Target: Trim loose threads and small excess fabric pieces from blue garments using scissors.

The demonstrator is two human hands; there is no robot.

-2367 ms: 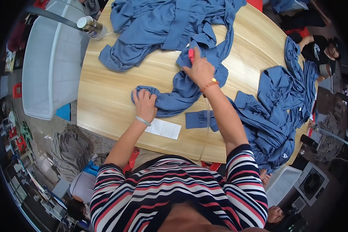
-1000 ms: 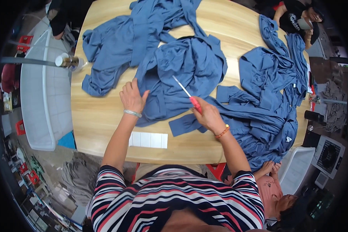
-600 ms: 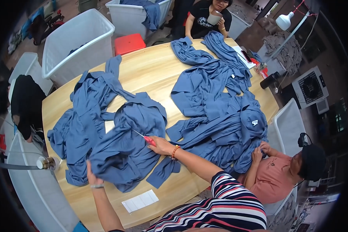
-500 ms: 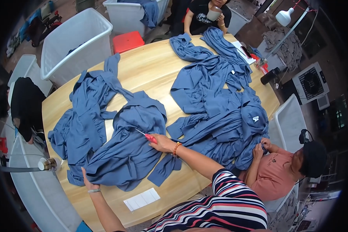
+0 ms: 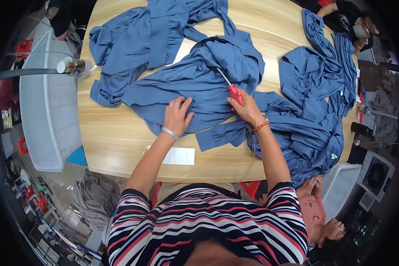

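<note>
My right hand [image 5: 247, 108] is closed round a red-handled tool [image 5: 236, 93] with a long thin metal tip. The tip points forward and left onto a blue garment [image 5: 195, 80] spread in front of me. A thin hose or cord [image 5: 253, 155] trails below that hand. My left hand [image 5: 177, 116] lies on the garment's near part, fingers apart and resting on the cloth. More blue garments lie around it: one at the far left [image 5: 137, 44], and a heap at the right [image 5: 297, 137]. A loose sleeve [image 5: 221, 135] stretches toward me under my right wrist.
A white paper sheet [image 5: 178, 156] lies near the table's front edge. At the left edge stands a jar-like container [image 5: 73, 67] beside a white bin [image 5: 42, 106]. A co-worker in pink [image 5: 312, 208] handles the heap's near end; another person with a cup [image 5: 361, 31] is far right.
My view has turned left and down. My left hand has left the garment's left edge and now rests on its near middle. My right hand still holds the tool over the garment.
</note>
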